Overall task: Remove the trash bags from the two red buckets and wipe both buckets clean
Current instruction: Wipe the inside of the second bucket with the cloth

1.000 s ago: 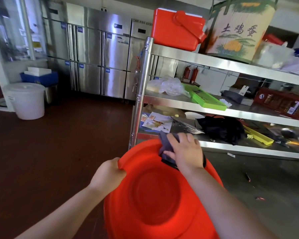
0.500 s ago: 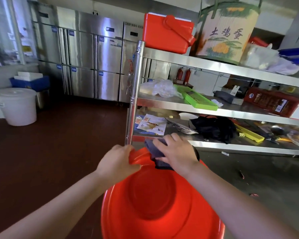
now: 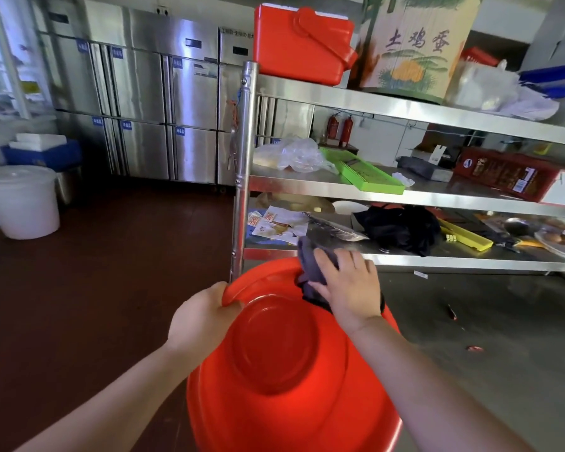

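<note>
**Head view: one bucket under the cloth, no liner in it**

Head camera evidence places the red bucket (image 3: 291, 370) low in the centre, tilted so that we look into it and see its round bottom. We find no trash bag inside, so the bag step for this bucket appears done. We judge the wiping step to be in hand.

We note the left hand (image 3: 203, 324) on the near-left rim, fingers curled over the edge and gripping it, which steadies the bucket. The right hand (image 3: 346, 285) lies at the far rim with fingers fairly straight and spread, pressing a dark grey cloth (image 3: 310, 265) against the rim and upper inner wall. The cloth bunches out from under the fingertips.

We cannot confirm how much of the interior has been covered; the red plastic shows no obvious dirt, but glare limits that finding. The second red bucket is not identifiable in view, so its state is unknown to us. We count it as possibly outstanding.

Just beyond the bucket stands a steel shelf rack (image 3: 242, 158). A black bundle (image 3: 402, 228) lies on its lower shelf; whether it is a removed bag, we cannot tell. A white lidded pail (image 3: 22, 202) stands well apart on the floor at far left.
</note>
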Tool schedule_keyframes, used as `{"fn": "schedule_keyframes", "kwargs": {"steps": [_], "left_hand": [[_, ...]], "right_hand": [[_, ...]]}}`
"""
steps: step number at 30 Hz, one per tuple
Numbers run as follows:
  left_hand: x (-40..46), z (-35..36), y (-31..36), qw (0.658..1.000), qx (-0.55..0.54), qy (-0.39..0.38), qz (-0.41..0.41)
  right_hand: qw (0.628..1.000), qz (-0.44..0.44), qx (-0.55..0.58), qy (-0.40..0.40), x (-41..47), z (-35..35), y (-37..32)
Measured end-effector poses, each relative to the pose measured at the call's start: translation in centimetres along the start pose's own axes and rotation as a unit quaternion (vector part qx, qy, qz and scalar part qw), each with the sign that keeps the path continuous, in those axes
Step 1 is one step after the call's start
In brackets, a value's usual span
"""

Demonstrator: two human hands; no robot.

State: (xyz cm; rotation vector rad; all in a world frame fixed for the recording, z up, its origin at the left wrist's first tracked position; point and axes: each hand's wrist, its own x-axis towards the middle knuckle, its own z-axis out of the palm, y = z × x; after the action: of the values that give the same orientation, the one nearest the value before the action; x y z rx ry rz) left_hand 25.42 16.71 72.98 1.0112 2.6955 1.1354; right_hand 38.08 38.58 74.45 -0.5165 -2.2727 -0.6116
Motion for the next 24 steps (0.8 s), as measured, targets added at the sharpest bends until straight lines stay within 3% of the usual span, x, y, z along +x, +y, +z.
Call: {"fn": "schedule_keyframes", "kwargs": {"steps": [4,8,13,16,19,24], "left_hand": [[-0.8,-0.3,-1.2,0.998,-0.039,0.026,-0.036],[-1.8,-0.2,-1.4,0.997,-0.048,0.03,-0.048],[-1.8,-1.5,-1.0,0.984,-0.119,-0.082,-0.103],[-0.6,-0.9,1.1,0.997,-0.061,-0.041,0.026],[0.4,0.7,3.1,0.987,0.01,-0.025,0.156],[1.0,1.4,2.5,0.99,0.033,0.025,0.133]], "right_hand": [[0.991,0.119,0.028,-0.046,-2.2,0.3,1.5],[0.989,0.131,0.043,-0.056,-3.0,-0.5,1.7],[0.998,0.006,0.058,-0.013,-1.2,-2.2,2.0],[0.991,-0.122,0.054,-0.003,0.6,-3.2,0.6],[0.977,-0.211,0.027,-0.007,1.8,-3.4,-1.4],[0.981,-0.192,0.028,0.014,2.0,-2.6,-2.5]]}}
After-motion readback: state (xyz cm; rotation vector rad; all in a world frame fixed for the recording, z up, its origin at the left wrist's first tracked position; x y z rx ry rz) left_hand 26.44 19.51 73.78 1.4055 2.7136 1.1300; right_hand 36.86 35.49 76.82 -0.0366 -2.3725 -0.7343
